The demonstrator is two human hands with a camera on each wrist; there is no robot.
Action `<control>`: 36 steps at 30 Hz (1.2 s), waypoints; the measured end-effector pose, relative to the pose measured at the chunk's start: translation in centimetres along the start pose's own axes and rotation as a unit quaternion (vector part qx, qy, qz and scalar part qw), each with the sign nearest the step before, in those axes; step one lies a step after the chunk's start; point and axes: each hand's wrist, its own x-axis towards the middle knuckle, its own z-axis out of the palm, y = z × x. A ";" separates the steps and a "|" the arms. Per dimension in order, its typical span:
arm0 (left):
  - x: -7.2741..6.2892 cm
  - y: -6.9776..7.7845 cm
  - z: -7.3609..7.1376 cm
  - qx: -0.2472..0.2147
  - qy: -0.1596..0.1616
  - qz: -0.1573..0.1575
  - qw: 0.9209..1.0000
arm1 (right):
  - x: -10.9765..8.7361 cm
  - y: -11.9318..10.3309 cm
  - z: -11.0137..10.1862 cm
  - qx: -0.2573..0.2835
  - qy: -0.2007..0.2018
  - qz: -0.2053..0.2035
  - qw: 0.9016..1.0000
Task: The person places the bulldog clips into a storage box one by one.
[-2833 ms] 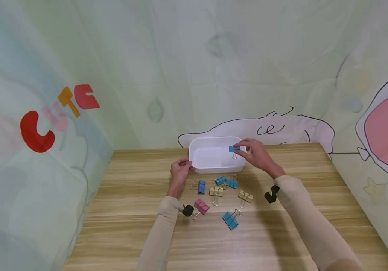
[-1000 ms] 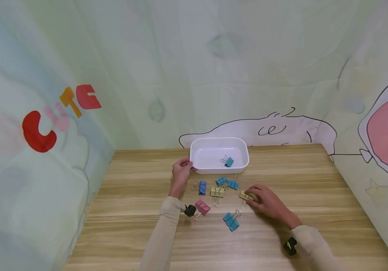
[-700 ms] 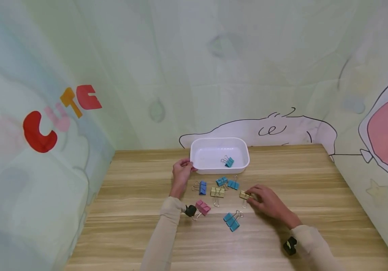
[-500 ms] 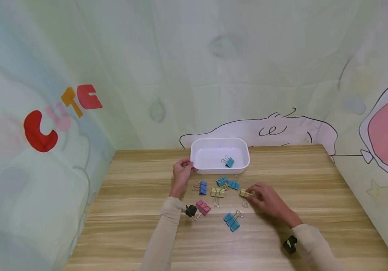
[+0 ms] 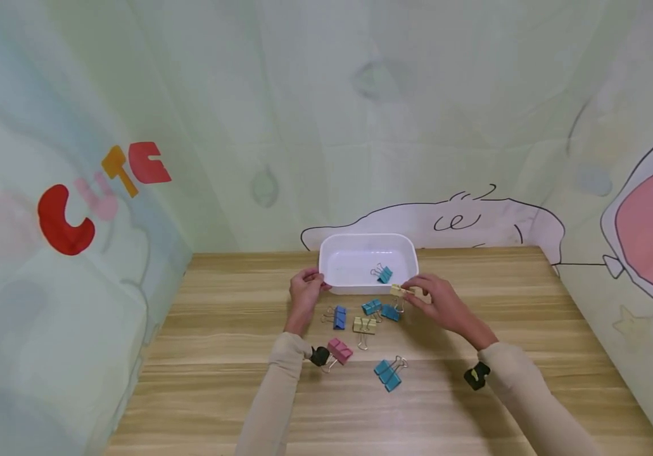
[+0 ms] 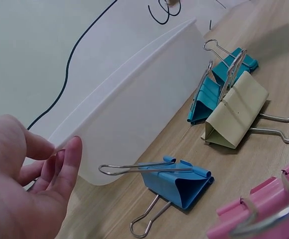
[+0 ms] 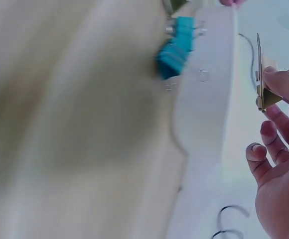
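Observation:
At the left front corner of a white plastic tray point(image 5: 355, 289), my left hand point(image 5: 305, 294) pinches the rim between thumb and fingers; the left wrist view shows this hold point(image 6: 40, 174) closely. A pale yellow binder clip point(image 5: 397, 291) is pinched in my right hand point(image 5: 444, 305), raised by the tray's right front edge. In the right wrist view that clip point(image 7: 269, 99) sits between thumb and index finger, the other fingers loosely bent. One teal binder clip point(image 5: 385, 275) lies inside the tray, towards the right.
Several binder clips lie on the wooden table point(image 5: 235, 380) before the tray: a blue one point(image 5: 340, 317), a yellow one point(image 5: 365, 325), a pink one point(image 5: 339, 350), two teal ones point(image 5: 372, 307) close together, and another teal one point(image 5: 387, 375) nearer me. A printed curtain point(image 5: 258, 126) hangs behind.
The first teal clip went from my right hand into the tray. My right hand then took hold of the right-hand yellow clip and lifted it towards the tray. My left hand stayed on the rim.

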 end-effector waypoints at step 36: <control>0.0 -0.3 0.0 -0.024 -0.009 0.011 1.000 | 5.3 -1.9 0.3 -0.002 -0.033 0.049 0.998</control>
